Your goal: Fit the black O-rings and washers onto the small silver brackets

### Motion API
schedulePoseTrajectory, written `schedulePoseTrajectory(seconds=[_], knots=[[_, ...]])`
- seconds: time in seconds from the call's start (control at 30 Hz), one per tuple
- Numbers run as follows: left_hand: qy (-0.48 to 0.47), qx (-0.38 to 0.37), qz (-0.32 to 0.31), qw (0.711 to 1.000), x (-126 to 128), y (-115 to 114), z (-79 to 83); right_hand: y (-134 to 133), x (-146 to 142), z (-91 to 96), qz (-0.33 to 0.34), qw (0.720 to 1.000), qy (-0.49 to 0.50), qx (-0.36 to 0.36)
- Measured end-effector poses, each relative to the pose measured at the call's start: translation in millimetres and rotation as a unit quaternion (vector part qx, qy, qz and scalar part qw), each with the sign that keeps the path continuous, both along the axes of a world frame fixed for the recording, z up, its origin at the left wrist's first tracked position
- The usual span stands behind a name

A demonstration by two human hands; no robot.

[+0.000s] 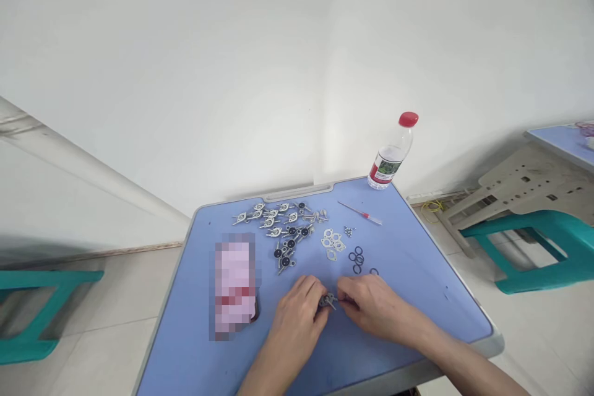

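Observation:
My left hand [299, 312] is closed around a small metal flanged part [329, 301] with a thin pin sticking out of it, just above the table. Against the right side of that part, my right hand [371, 308] pinches with thumb and finger; whatever lies between the fingertips is too small to make out. Beyond my hands lie several black rubber rings [359, 259], flat metal gasket plates [331, 240] and a little pile of screws [349, 231]. Similar metal parts [270, 222] and several with black round faces [285, 261] are grouped farther left.
A screwdriver [366, 216] with a red and clear handle lies at the back right of the blue table [190, 334]. Near its corner stands a plastic bottle [388, 161] with a red cap. A blurred-out pink object [234, 284] rests on the left. Green stools [533, 241] flank the table.

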State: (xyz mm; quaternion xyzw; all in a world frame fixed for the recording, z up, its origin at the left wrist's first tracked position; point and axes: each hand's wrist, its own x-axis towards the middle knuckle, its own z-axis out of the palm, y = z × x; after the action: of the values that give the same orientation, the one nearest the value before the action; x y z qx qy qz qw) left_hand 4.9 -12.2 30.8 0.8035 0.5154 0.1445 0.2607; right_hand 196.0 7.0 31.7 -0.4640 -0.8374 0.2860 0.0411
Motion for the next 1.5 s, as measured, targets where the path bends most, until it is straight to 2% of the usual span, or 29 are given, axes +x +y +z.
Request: schedulePoseTrajectory(seconds=[0.17,0.3,0.47,0.63,0.9,1.1,1.27,1.5], knots=[[0.013,-0.012,-0.01,1.0,0,-1,2.9,0,1,0.1,-0.013,1.0,0.02,-0.008],[0.005,-0.01,-0.025,1.0,-1,-3,2.2,6,11,7.8,-0.035,0.995,0.067,-0.063],[-0.017,-0.015,-0.063,0.998,1,-4,1.5,20,39,20.1,-0.132,0.979,0.138,-0.067],[0.005,-0.006,-0.081,0.997,3,-3,2.7,28,54,22.2,-0.206,0.97,0.127,-0.029],[-0.001,-0.009,-0.076,0.997,3,-3,1.7,37,56,13.1,-0.232,0.968,0.082,0.047],[0.002,-0.017,-0.055,0.998,2,-3,1.8,60,59,-1.9,-0.271,0.954,0.062,0.112],[-0.005,-0.005,-0.054,0.999,1,-3,-0.1,76,51,-14.3,-0.277,0.947,0.051,0.152],[-0.011,-0.002,-0.044,0.999,3,-2,3.5,80,40,-22.3,-0.264,0.952,0.031,0.152]])
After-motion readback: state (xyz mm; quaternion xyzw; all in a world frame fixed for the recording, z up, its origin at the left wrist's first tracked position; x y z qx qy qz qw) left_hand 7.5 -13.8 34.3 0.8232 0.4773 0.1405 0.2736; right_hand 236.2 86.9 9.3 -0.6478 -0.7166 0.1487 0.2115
